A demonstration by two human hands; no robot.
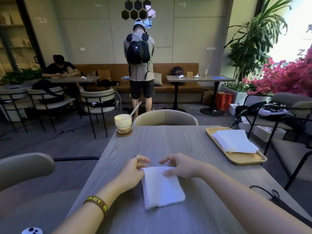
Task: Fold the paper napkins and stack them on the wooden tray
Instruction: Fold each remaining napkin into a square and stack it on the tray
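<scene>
A white paper napkin (161, 187) lies folded into a long rectangle on the grey table (168, 142), close in front of me. My left hand (133, 171) grips its far left corner, a ring on one finger. My right hand (180, 167) pinches its far right corner between thumb and fingers. At the table's right edge sits the wooden tray (243, 157), carrying a stack of folded white napkins (234, 141).
An iced drink with a straw (123, 123) stands on a coaster at the far left corner. A chair back (165, 118) faces me across the table. A black strap (270, 195) lies near the right edge. People and other tables are beyond.
</scene>
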